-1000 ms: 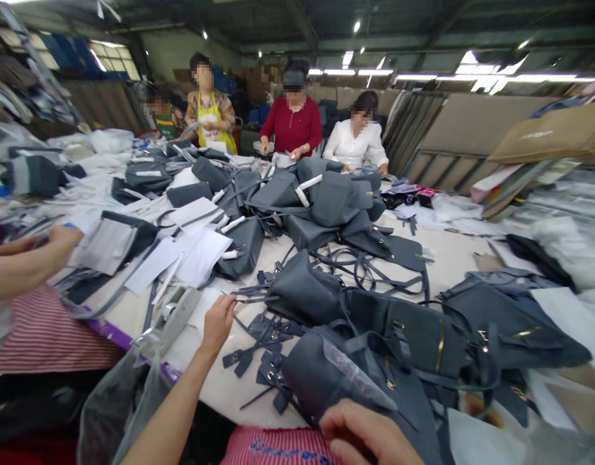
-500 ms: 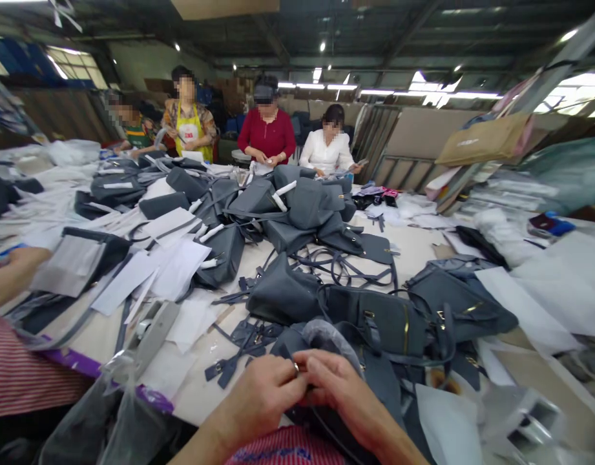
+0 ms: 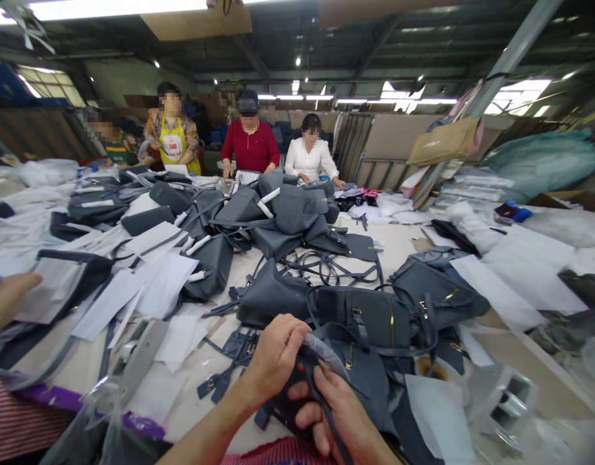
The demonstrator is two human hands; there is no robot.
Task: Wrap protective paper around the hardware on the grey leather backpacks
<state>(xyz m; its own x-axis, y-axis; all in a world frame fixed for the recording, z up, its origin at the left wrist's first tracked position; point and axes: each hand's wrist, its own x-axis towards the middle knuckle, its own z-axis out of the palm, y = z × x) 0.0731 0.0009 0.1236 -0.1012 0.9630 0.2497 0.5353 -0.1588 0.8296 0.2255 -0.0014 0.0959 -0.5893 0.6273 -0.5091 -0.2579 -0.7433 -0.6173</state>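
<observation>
Left hand (image 3: 280, 354) and right hand (image 3: 333, 403) have been drawn apart; nearside of the zipped bag (image 3: 375, 316), a dark bag (image 3: 283, 405) is held, its edge by the folded left grip, its strap (image 3: 321, 400) by the loosely curled right.

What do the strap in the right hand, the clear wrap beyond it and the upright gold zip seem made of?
Strap: probably leather or imitation, from its smooth dark finish. Clear wrap: likely plastic, see-through with whitish glints. Gold zip: metal or metal-coloured plastic, from its shiny yellow line.
</observation>
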